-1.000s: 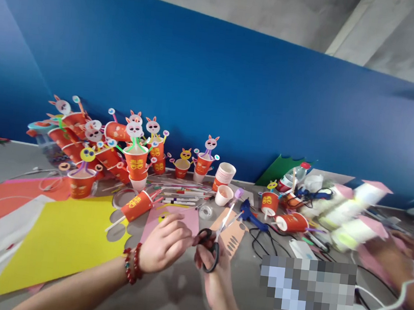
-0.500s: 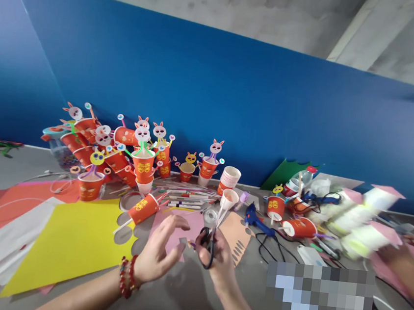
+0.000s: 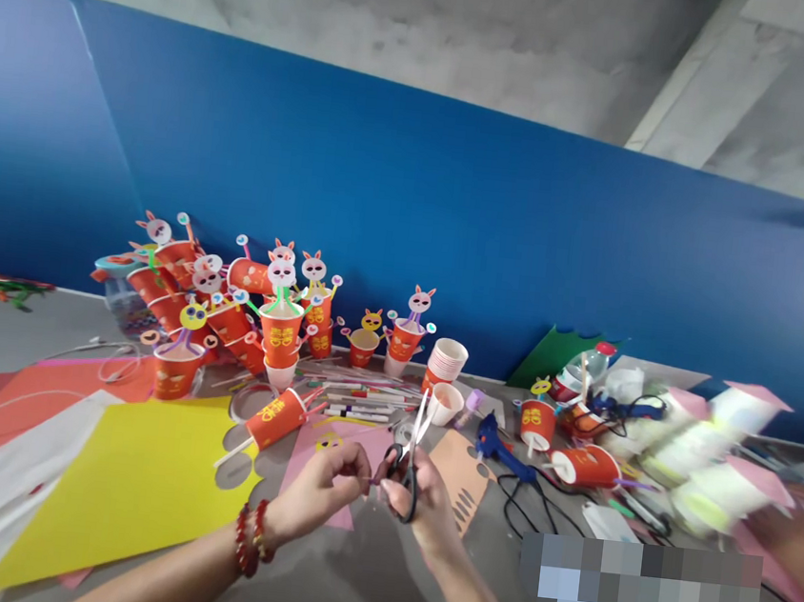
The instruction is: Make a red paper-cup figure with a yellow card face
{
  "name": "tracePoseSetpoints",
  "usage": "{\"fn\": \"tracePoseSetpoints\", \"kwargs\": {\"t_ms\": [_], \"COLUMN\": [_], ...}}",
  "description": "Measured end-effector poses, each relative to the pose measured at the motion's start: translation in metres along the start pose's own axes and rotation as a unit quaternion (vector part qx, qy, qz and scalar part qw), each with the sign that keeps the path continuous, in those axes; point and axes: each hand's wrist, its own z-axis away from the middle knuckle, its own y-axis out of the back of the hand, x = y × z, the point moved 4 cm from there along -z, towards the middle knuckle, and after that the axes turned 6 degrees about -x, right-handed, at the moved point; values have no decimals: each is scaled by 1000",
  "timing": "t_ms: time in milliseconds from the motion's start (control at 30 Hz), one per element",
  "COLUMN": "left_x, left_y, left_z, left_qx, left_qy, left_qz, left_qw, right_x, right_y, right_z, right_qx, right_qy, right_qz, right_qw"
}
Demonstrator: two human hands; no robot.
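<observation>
My right hand (image 3: pixel 431 515) holds a pair of scissors (image 3: pixel 413 470) by its black handles, blades pointing up and away and slightly parted. A small, thin purple piece (image 3: pixel 374 481) shows between my two hands, at the fingertips of the right one. The fingers of my left hand (image 3: pixel 325 486) are pinched together at its other end; its exact kind is too small to make out. Under and beyond the hands lie a pink paper sheet (image 3: pixel 299 458) and a peach paper sheet (image 3: pixel 453 460) with cut-out holes.
Red paper cups with animal faces (image 3: pixel 280 331) crowd the back left. A yellow sheet (image 3: pixel 131 483) lies at left, markers (image 3: pixel 363 400) behind my hands. Stacked cups (image 3: pixel 448 359), a blue glue gun (image 3: pixel 502 446) and white paper rolls (image 3: pixel 712 492) stand rightward, near another person's arm (image 3: pixel 794 539).
My left hand has closed from spread fingers into a pinch and moved right, up to the purple piece by my right hand. The scissors stay in the right hand. The view has tilted up slightly.
</observation>
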Motion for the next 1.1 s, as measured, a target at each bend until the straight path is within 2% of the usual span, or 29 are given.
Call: {"fn": "tracePoseSetpoints", "kwargs": {"t_ms": [100, 367, 500, 567, 633, 733, 800, 1100], "left_x": [-2, -15, -2, 10, 20, 27, 26, 13], "left_y": [-2, -9, -1, 5, 9, 8, 6, 1], "left_z": [-4, -9, -14, -19, -24, -32, -35, -40], "left_qx": [-15, -6, 35, 68, 87, 100, 110, 125], "left_qy": [1, 27, -9, -49, -72, -71, -65, -37], "left_qz": [5, 38, 38, 68, 108, 165, 194, 244], "left_qw": [1000, 999, 999, 994, 988, 979, 973, 961], "right_x": [-3, 2, 13, 18, 24, 32, 37, 52], "right_y": [-3, -1, 5, 6, 4, -2, -4, -4], "right_z": [-3, -5, -4, -2, 0, 1, 2, 2], "right_qx": [-1, 44, 57, 47, 8, -55, -75, -68], "right_qy": [13, 28, 19, 16, 17, 32, 39, 33], "right_qz": [-17, -28, -39, -36, -25, -23, -32, -57], "right_qw": [1000, 998, 997, 998, 1000, 998, 996, 995]}}
